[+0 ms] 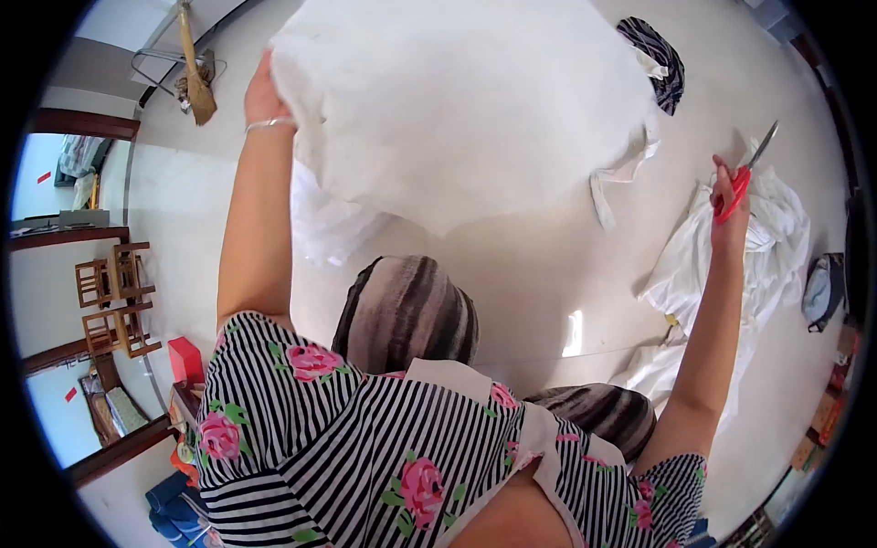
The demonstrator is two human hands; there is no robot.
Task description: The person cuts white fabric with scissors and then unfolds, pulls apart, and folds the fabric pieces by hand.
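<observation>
Left fingers (263,80) seemingly pinch white cloth (475,114); right fingers (720,175) grip red-handled scissors (743,177).

White cloth (475,110) — cut off up top.

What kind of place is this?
It looks like a room in someone's home, though I can't be sure. There's a broom by the wall, wooden chairs off to the left, and dark door frames opening onto other rooms.
</observation>
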